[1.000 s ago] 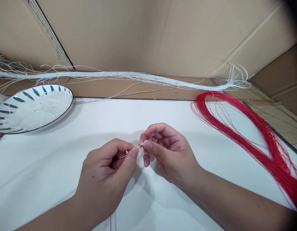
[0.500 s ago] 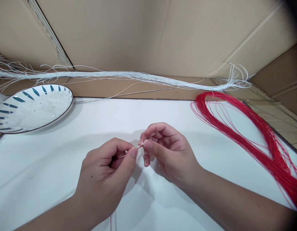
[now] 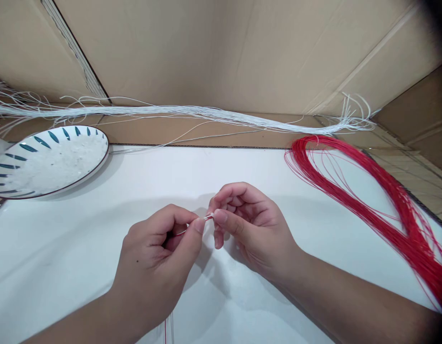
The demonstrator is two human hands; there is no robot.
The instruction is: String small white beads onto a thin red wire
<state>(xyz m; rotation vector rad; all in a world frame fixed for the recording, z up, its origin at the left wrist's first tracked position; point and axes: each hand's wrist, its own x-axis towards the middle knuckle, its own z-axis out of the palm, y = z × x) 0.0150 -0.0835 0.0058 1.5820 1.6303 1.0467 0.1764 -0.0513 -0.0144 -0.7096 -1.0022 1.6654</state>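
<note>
My left hand point(image 3: 159, 258) and my right hand point(image 3: 249, 227) meet over the middle of the white sheet point(image 3: 99, 229). Both are closed in a pinch. Between the fingertips sits the end of a thin white and red thread point(image 3: 207, 218), held by thumb and forefinger on each side. The thread's tails point(image 3: 168, 329) hang down below my left wrist. What my right fingertips press onto the thread end is too small to make out.
A blue-patterned plate point(image 3: 13, 155) with small white bits stands at the left. A long bundle of white threads point(image 3: 206, 114) lies along the back. A looped bundle of red threads point(image 3: 385, 200) lies at the right. Cardboard walls point(image 3: 221, 52) enclose the area.
</note>
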